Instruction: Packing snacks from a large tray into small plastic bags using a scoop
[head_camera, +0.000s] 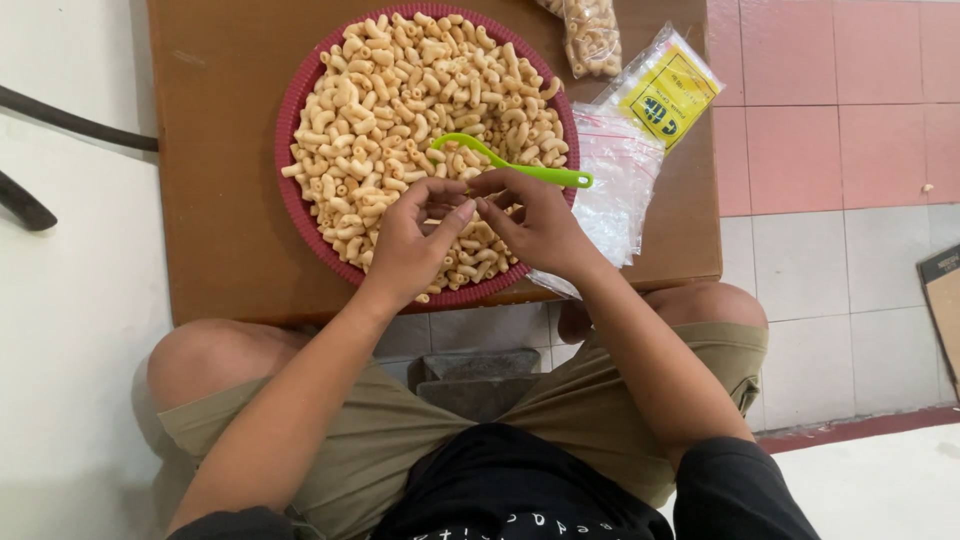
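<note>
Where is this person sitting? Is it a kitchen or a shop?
Probably a home floor used for packing snacks, not clearly a kitchen or shop. The person sits low on a tiled floor at a small brown table holding a red tray of macaroni-shaped snacks, with clear plastic bags beside it.

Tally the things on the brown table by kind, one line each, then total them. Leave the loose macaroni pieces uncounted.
Red round tray heaped with macaroni: 1
Green spoon: 1
Stack of empty clear bags: 1
Pack with yellow label: 1
Filled macaroni bag: 1
Total: 5
</note>
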